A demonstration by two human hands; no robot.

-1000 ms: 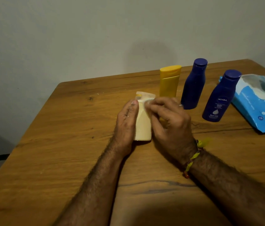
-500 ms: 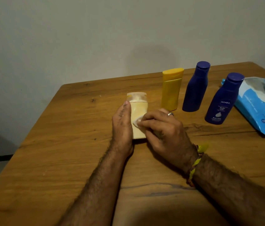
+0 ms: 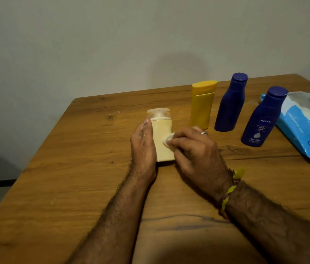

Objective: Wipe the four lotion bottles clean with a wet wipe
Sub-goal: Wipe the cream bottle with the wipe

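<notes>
We think this is a room in a home. We see a brown wooden table [image 3: 74,178] standing against a plain grey painted wall [image 3: 93,44]. On the table, at its far right side, stand household lotion bottles beside an open light-blue wet-wipe packet [image 3: 308,130].

Left hand [image 3: 143,147] steadies cream bottle [image 3: 162,141] upright on bench [image 3: 74,178]; right hand [image 3: 198,149] presses wet wipe [image 3: 167,141] to its front. Yellow bottle [image 3: 201,105], two blue bottles [image 3: 230,103] and wipes pack [image 3: 306,128] stand to the right.
</notes>
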